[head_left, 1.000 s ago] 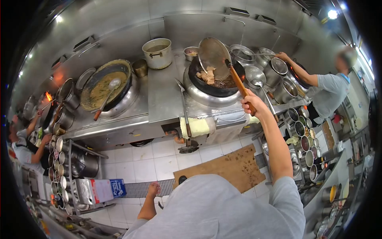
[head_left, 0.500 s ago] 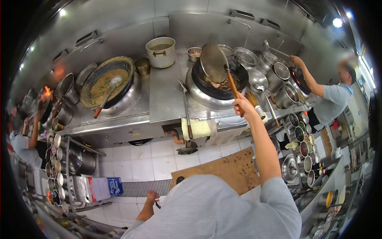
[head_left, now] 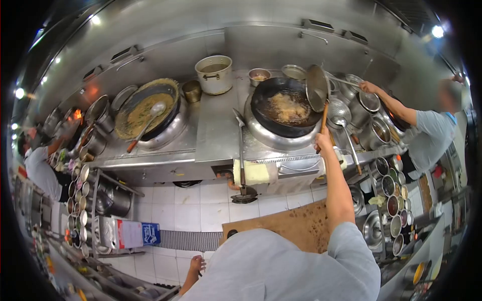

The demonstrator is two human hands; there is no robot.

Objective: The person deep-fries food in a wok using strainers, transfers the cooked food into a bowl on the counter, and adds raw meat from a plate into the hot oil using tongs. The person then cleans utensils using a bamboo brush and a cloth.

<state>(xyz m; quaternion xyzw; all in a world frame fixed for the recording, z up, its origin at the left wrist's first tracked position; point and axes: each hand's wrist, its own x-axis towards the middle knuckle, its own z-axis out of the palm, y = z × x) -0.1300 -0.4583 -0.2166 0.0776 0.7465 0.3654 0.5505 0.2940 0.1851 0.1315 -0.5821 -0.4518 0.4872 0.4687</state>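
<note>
My right hand [head_left: 324, 141] is closed around the wooden handle of a large round metal skimmer [head_left: 317, 89]. The skimmer is tilted up at the right rim of a black wok [head_left: 261, 98]. Pale golden food [head_left: 288, 108] lies in bubbling brown liquid inside this wok. Low at my side hangs my left hand [head_left: 197, 264], fingers loosely bent and partly apart; a small dark bit shows beside them, too small to name. Just right of the wok rests a perforated ladle [head_left: 337, 111], with a long-handled spoon [head_left: 343, 122] across it.
A second wok [head_left: 168, 108] of brown sauce holds a ladle [head_left: 158, 109]. A tall pot [head_left: 213, 83] stands behind, between the woks. A long-handled turner [head_left: 241, 135] lies over a yellow towel [head_left: 251, 172]. One co-worker [head_left: 429, 128] works at right, another [head_left: 40, 168] at left.
My right hand has swung the skimmer right, from over the middle of the wok to its rim, uncovering the food. The view has shifted slightly. My left hand still hangs low.
</note>
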